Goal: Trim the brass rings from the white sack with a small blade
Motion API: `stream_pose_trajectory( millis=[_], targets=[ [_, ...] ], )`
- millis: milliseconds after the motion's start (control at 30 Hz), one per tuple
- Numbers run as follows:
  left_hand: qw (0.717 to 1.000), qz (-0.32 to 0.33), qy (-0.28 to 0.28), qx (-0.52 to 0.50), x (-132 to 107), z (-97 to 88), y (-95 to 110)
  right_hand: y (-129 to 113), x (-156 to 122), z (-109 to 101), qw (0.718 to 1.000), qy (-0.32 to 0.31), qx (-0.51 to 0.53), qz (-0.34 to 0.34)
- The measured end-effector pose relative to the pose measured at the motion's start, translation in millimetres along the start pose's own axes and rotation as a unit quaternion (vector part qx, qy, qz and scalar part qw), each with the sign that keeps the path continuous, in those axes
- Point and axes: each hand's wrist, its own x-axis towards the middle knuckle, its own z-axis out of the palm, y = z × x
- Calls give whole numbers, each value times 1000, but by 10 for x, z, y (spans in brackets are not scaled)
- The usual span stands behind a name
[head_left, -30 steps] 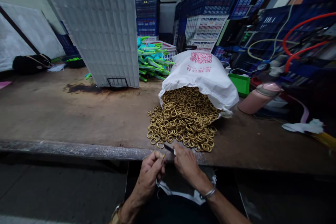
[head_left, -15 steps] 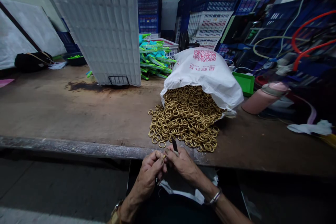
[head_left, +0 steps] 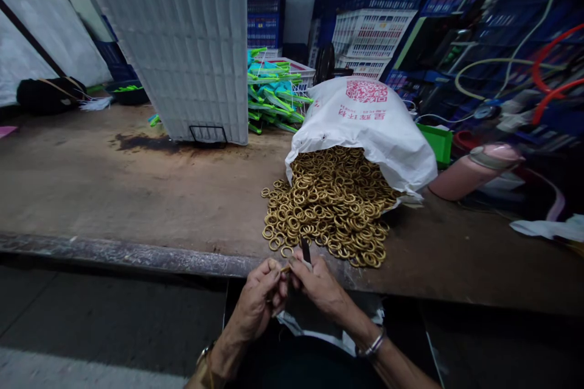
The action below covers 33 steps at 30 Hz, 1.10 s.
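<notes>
Just in front of the table edge, my left hand (head_left: 259,302) is closed, its thumb and fingertips pinching a small brass-coloured ring (head_left: 286,268). My right hand (head_left: 322,290) meets it from the other side, thumb against the ring. A slim, knife-like tool with a flat black end (head_left: 305,249) sticks up from my right fist; its lower part is hidden by the fingers. Right beyond both hands lies a heap of brass-coloured rings (head_left: 333,209), spilling onto the table from the mouth of a white woven sack (head_left: 365,124) with red print.
A tall white ribbed panel (head_left: 182,48) stands on the wooden table (head_left: 137,194) at left. Behind it are green and blue plastic pieces (head_left: 274,94). To the sack's right are a green tray (head_left: 435,144) and a pink bottle (head_left: 474,170). Stacked crates (head_left: 374,33) fill the back.
The view has shifted slightly, so the sack and heap appear a little further right. Both hands stay together at the ring, which shows a bit more between the fingertips.
</notes>
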Motion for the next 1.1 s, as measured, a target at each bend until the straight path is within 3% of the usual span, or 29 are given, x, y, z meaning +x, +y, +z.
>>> stream_pose_trajectory(
  millis=[233,400,533,667,767,933,1100],
  targets=[
    [1000,-8,-6,-25,16,-86,79,6,80,79,1000,7,-1,-4],
    [1000,21,-2,21,13,-158,55,-12,92,143,1000,-2,-17,-19],
    [1000,-2,-1,28,-19,-185,29,22,100,156,999,-8,-34,-18],
    [1000,-11,21,7,-48,-196,52,147,95,124,994,27,-104,-22],
    [999,9,28,12,-41,-225,42,211,52,130,972,45,-223,-62],
    [998,39,12,41,-68,-266,-12,210,12,187,930,-7,-361,-72],
    [1000,14,21,-18,-187,-278,108,260,121,40,876,77,-476,-2]
  ],
)
